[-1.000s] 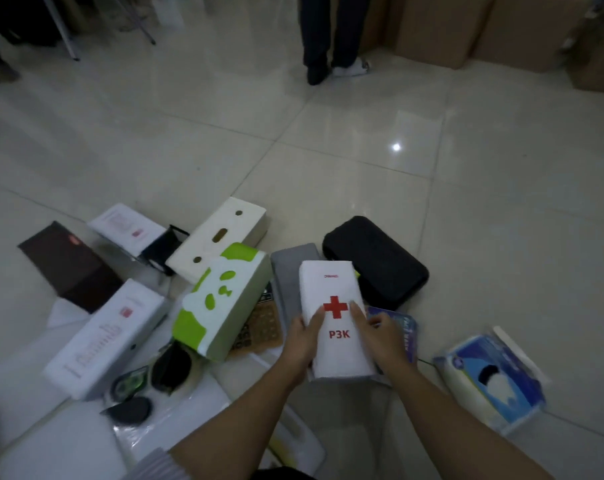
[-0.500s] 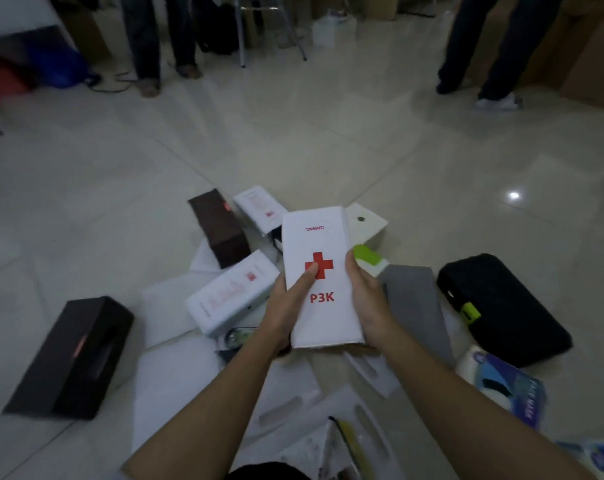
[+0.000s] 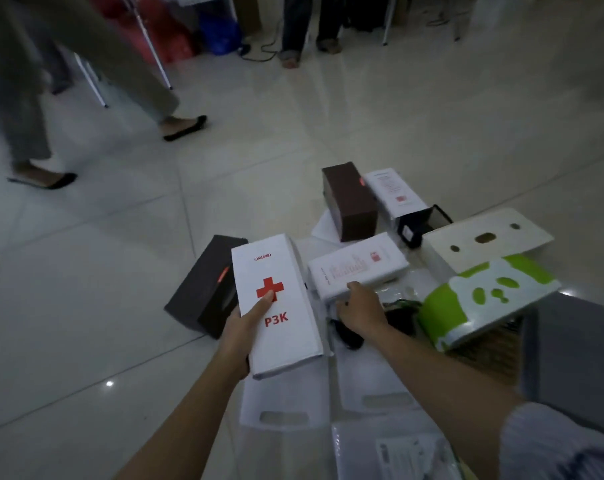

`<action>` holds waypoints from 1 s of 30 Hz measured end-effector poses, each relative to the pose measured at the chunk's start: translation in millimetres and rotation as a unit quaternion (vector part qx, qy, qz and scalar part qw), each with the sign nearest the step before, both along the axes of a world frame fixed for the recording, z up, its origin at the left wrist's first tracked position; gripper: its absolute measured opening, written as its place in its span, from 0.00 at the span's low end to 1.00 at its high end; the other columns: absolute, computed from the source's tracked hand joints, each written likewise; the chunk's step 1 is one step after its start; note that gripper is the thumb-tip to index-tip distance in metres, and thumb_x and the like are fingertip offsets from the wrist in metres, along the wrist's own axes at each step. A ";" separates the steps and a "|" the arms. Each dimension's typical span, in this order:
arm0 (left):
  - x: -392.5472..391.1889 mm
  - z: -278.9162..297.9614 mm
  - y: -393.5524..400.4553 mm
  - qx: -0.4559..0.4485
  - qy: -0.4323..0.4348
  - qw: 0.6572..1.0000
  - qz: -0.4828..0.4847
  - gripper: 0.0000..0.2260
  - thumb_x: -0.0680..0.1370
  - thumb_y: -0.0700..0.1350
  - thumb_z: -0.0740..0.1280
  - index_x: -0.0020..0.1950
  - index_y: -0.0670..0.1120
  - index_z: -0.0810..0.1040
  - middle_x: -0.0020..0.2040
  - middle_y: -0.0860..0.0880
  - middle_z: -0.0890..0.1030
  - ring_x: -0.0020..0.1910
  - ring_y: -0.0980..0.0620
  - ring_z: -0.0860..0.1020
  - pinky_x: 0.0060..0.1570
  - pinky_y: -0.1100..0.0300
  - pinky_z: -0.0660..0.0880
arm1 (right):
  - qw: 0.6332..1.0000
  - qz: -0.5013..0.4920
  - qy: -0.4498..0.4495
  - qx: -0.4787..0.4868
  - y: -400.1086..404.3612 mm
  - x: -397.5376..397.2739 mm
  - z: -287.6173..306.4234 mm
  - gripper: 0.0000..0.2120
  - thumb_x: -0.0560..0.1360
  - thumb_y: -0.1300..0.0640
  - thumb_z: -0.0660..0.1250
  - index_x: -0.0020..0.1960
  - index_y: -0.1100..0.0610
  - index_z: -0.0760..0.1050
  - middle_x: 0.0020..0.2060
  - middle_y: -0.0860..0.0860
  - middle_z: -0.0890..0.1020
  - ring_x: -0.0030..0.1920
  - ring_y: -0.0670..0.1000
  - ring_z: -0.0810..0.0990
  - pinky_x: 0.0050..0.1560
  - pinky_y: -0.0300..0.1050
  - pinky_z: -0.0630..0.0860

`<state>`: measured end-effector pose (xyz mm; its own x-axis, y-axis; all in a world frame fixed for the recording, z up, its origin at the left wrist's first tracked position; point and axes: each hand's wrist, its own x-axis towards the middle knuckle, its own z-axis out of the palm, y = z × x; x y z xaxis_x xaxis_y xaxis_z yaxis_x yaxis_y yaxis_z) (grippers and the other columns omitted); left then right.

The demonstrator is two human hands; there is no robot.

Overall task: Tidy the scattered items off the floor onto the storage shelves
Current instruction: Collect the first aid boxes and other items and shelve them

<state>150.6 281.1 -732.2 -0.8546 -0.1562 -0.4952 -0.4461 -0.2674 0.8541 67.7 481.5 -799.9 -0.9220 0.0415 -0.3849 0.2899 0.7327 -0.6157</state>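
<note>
The left hand (image 3: 240, 332) gripped the white P3K first-aid box (image 3: 276, 303) from its left side, thumb laid across the printed face just under the red cross, the box lifted clear of the floor (image 3: 86, 271) with its long axis running away from the person. The right hand (image 3: 361, 311) reached forward beside it, fingers curled down at the near end of a white printed box (image 3: 357, 268); whether they had closed on that box or only touched its edge could not be told. That box lay just ahead of the right hand, its long axis running across to the right, so the right hand was plainly the nearer one to take it. Beyond it stood a dark brown box (image 3: 351, 204); to the right a green and white panda box (image 3: 487, 299) leaned close, leaving little room on that side. A black box (image 3: 203, 292) lay left of the first-aid box. No shelves were in view; open tiled floor stretched to the left and ahead, though people's legs (image 3: 27, 109) crossed it further off.
</note>
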 end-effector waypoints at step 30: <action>19.3 -86.4 -38.0 0.094 -0.079 0.992 0.040 0.25 0.72 0.51 0.70 0.67 0.46 0.73 0.57 0.39 0.82 0.56 0.35 0.81 0.56 0.39 0.78 | 0.961 0.224 0.144 -0.074 14.3 -97.8 41.9 0.63 0.58 0.44 0.81 0.79 0.43 0.43 0.71 0.50 0.61 0.72 0.54 0.58 0.73 0.57 0.56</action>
<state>169.9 243.1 -818.6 -0.7526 -0.1120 -0.6489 -0.5418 -0.4548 0.7068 -30.1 495.8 -758.0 -0.9034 -0.4208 -0.0825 -0.2326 0.6424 -0.7302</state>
